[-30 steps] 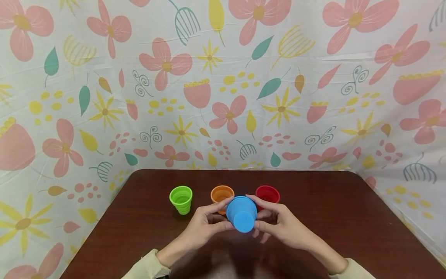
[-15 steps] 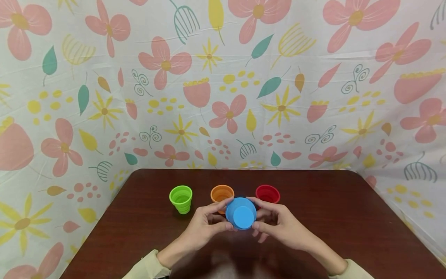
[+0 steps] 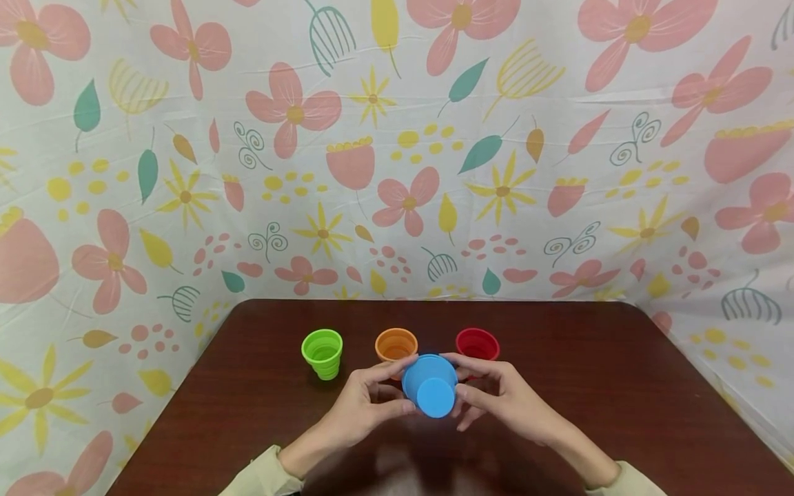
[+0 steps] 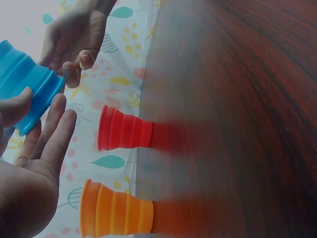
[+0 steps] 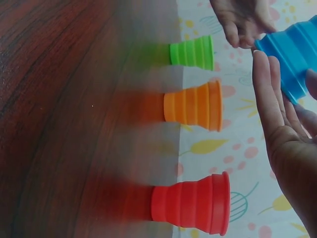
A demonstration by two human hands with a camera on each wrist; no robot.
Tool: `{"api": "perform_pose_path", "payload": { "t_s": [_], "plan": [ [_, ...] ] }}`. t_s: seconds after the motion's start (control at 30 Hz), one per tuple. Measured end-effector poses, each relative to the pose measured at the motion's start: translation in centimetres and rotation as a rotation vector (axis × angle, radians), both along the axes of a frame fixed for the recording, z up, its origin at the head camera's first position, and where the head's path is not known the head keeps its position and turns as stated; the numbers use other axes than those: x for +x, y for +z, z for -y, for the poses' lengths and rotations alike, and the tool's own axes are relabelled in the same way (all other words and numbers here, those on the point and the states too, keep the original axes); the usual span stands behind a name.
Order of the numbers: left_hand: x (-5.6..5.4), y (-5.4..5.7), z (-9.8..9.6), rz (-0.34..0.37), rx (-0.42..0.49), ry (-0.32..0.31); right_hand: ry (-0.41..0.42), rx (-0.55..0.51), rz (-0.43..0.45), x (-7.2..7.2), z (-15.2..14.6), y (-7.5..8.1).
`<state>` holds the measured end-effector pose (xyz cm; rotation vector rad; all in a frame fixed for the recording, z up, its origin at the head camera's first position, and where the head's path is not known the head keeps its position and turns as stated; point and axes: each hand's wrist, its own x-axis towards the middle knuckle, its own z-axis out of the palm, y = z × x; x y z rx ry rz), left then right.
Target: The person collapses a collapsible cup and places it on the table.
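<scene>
A blue collapsible cup (image 3: 434,386) is held up above the table, its flat base turned toward me and its ribbed wall stretched out. My left hand (image 3: 356,410) pinches its left side between thumb and fingers. On the opposite side my right hand (image 3: 517,399) grips it in the same way. The left wrist view shows the ribbed wall of the blue cup (image 4: 29,84) tilted, with the left thumb (image 4: 17,106) on it. Behind the hands stand an orange cup (image 3: 395,341) and a red cup (image 3: 477,340), both partly covered.
A green cup (image 3: 322,351) stands upright at the left of the row on the dark brown table (image 3: 589,365). Behind the table hangs a flower-patterned cloth (image 3: 409,103), which also runs along both sides.
The blue cup's base tipped upward, then back down, while both hands kept hold of it. My right thumb sits slightly higher on the cup. The other cups stay in place.
</scene>
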<state>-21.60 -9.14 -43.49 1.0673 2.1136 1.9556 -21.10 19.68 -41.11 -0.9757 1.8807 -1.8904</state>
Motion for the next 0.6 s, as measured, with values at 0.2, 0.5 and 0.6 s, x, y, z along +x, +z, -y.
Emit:
{"api": "perform_pose_path", "payload": {
  "t_s": [0.2, 0.5, 0.6],
  "plan": [
    [0.30, 0.05, 0.04, 0.048, 0.099, -0.077, 0.009, -0.027, 0.016, 0.03, 0.16, -0.15],
    [0.35, 0.49, -0.59, 0.156, 0.132, 0.031, -0.020, -0.017, 0.038, 0.23, 0.24, -0.50],
    [0.32, 0.56, -0.77, 0.189, 0.121, 0.075, -0.032, -0.002, 0.049, 0.25, 0.26, -0.62]
  ]
}}
